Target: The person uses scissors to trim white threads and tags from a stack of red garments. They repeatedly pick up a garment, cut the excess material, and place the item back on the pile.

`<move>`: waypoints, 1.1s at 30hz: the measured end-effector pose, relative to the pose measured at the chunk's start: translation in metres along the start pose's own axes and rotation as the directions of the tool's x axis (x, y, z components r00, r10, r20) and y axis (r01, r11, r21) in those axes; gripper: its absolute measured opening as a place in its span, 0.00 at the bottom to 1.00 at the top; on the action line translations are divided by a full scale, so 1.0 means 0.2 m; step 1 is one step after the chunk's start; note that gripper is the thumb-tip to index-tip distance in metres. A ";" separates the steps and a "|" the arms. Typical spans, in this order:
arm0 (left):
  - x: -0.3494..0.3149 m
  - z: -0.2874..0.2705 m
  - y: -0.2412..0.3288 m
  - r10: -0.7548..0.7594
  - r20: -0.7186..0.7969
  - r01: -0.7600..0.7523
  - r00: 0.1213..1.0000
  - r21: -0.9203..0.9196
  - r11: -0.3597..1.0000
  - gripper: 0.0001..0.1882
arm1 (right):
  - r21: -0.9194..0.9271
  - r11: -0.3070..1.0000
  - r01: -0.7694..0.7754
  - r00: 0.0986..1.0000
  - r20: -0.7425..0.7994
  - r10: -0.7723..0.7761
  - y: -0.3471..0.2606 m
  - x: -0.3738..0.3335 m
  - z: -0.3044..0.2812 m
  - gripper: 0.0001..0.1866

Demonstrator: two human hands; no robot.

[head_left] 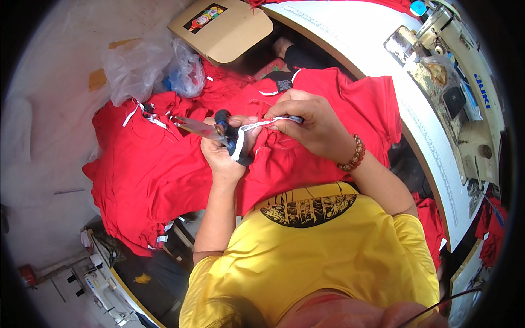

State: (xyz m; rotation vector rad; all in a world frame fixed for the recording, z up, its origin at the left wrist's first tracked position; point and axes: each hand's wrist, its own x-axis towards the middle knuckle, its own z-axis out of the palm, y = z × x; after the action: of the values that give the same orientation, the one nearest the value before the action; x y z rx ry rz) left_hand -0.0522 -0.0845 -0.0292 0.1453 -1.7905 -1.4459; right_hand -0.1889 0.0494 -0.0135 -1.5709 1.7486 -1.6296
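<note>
My left hand [221, 158] is closed round a pair of scissors [198, 128] with dark-wrapped handles, their metal blades pointing left. A narrow white strip [240, 143] runs from beside the scissor handles across to my right hand [314, 123]. Thumb and fingers of that hand pinch the strip near a dark end. Beneath both hands a red T-shirt [355, 106] lies spread over my lap, a dark label [283, 85] showing at its white-trimmed neck. Where the strip joins the red cloth is partly hidden by my fingers.
To the left lies a heap of red garments [136, 186], with clear plastic bags [142, 65] beyond it. A cardboard piece [235, 35] sits at the top. Along the right curves a white table [402, 90] bearing a sewing machine [481, 131]; another machine [101, 287] stands at lower left.
</note>
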 end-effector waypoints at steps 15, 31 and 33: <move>-0.01 0.09 0.02 -0.227 -0.039 0.226 0.973 -0.011 0.974 0.21 | -0.096 0.982 0.164 0.986 0.009 -0.164 -0.02 0.04 0.00 0.35; 0.06 0.13 0.00 -0.381 -0.094 0.367 0.920 -0.140 0.920 0.17 | 0.103 0.952 -0.289 0.955 -0.035 0.294 0.06 0.01 -0.02 0.10; 0.07 0.12 0.00 -0.409 -0.079 0.394 0.909 -0.152 0.906 0.17 | 0.144 0.926 -0.349 0.935 -0.019 0.355 0.08 0.01 -0.02 0.10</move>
State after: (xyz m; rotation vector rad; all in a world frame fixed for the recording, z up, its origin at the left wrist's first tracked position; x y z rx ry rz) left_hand -0.0764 -0.0742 -0.0230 0.5425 -1.6287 -1.8037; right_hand -0.2008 0.0458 -0.0240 -1.0890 1.7723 -1.5752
